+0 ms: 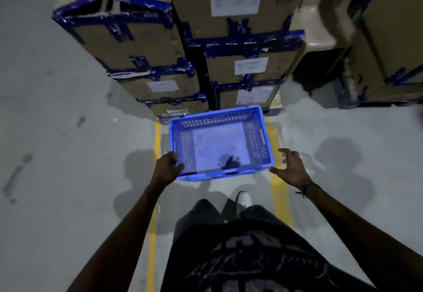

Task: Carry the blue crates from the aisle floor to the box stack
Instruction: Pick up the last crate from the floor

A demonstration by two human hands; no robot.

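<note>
Right now I see one blue crate (pixel 220 141), empty, sitting at about 12 o'clock from me, directly in front of the cardboard box stack (pixel 229 47), its far wall close against the lowest boxes. I judge it has reached its destination or is a moment from it, though I cannot tell whether its base rests fully on the floor or hangs just above it.

My left hand (pixel 168 168) is curled around the crate's near left corner, fingers closed on the rim. My right hand (pixel 290 170), at about 1 o'clock, is spread, fingers apart, beside the near right corner; only the thumb looks to be touching the wall, and I cannot be sure of that.

As for what is left, no other crates show anywhere in view, so I cannot say how many remain in the aisle.

Yellow floor lines (pixel 158 145) run under and beside the crate. The labels on the boxes are too blurred to read, the stack's top is cut off, and the right-hand boxes (pixel 386 40) are smeared.
</note>
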